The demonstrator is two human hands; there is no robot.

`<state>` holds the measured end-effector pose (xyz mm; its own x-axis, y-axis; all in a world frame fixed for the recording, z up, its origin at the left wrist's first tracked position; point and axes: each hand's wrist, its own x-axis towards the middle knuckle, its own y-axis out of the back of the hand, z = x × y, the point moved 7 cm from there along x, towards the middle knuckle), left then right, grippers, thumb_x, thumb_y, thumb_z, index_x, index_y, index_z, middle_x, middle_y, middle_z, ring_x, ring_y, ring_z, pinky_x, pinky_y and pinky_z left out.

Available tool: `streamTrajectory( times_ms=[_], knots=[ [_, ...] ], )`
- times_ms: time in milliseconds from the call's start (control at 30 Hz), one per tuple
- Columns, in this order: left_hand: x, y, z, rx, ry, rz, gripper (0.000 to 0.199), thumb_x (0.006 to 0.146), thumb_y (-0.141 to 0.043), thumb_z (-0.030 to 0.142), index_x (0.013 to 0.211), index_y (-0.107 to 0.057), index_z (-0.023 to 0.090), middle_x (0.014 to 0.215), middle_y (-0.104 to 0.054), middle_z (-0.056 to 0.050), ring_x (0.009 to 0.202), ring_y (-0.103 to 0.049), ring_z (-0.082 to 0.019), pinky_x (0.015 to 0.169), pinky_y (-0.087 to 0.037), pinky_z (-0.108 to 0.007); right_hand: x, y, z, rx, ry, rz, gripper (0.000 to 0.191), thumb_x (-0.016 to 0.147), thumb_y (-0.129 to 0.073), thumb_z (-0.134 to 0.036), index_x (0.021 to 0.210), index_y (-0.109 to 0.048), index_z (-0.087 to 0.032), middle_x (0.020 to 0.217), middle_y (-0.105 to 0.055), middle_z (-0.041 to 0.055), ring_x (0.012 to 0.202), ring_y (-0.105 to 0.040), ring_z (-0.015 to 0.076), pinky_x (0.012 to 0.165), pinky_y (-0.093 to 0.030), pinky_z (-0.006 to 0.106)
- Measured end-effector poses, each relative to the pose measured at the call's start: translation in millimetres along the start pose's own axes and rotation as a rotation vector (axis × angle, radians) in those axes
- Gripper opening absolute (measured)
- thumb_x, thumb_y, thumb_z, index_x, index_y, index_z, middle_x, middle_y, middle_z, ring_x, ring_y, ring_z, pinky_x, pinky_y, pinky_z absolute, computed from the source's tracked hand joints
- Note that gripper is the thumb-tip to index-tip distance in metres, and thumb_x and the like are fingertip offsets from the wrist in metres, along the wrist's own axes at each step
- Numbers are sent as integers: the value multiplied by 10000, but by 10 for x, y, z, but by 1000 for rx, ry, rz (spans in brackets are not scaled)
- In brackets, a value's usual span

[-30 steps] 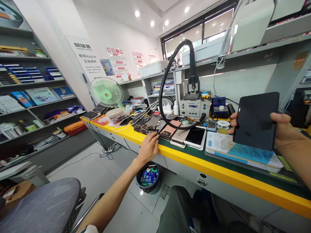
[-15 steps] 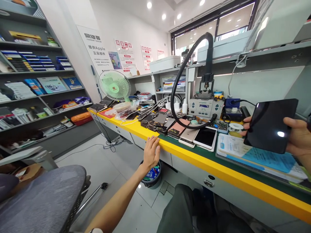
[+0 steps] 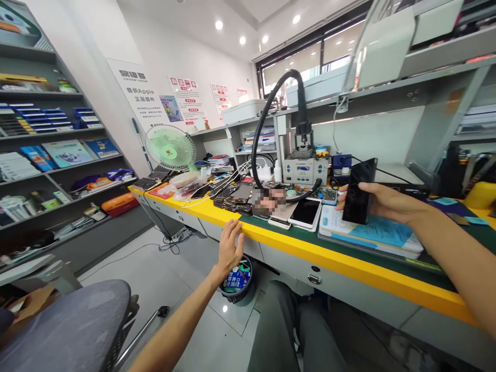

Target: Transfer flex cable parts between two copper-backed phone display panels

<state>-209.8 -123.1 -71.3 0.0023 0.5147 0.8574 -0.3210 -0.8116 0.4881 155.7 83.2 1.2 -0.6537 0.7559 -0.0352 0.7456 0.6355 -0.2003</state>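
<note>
Head view — your right hand (image 3: 383,199) clasps the dark device (image 3: 355,205) over papers (image 3: 372,236) at right, now swung more edge-on; your left hand (image 3: 231,247), off the phone stacks (image 3: 232,198) — empty, free.

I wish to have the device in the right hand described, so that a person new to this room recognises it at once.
Find the long yellow-edged workbench, then the blue-and-white papers toward its right side. The right hand holds a dark flat device, whose lower end overlaps these papers in the picture. Unlike the white-framed device lying nearby, it is black-faced and hand-held.
</note>
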Motion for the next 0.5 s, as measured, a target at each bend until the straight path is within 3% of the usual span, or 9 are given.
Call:
streamTrajectory(
  times_ms=[133,267,400,500],
  knots=[
    [147,48,601,-106,-83,-21,235,882,-564,215,1104,-642,220,1212,-610,-133,1223,-535,-316,1056,-417,-609,-3,-28,-42,-43,23,19,242,920,-605,-391,1067,-644,-203,1043,-726,114,954,-719,301,848,-593,434],
    [512,-79,1351,-277,-168,-144,180,880,-566,259,1032,-653,216,1032,-683,-100,1040,-632,-258,948,-526,-478,-44,-93,-123,-48,73,18,212,955,-581,-358,1077,-614,-188,1071,-712,116,931,-717,256,862,-589,399],
    [985,-421,1834,-404,-173,-291,231,902,-597,350,1062,-662,197,1036,-720,-79,982,-669,-206,895,-550,-340,-64,-81,-168,-91,108,93,201,949,-596,-329,1067,-631,-171,1027,-705,114,908,-718,262,806,-599,370],
    [1209,-857,1908,-652,78,-541,460,849,-655,492,1171,-644,165,1179,-690,-114,1031,-666,-234,893,-545,-348,-42,-25,-156,-133,107,167,188,930,-622,-320,1048,-655,-176,1013,-706,112,897,-715,252,748,-598,317]
  ],
)
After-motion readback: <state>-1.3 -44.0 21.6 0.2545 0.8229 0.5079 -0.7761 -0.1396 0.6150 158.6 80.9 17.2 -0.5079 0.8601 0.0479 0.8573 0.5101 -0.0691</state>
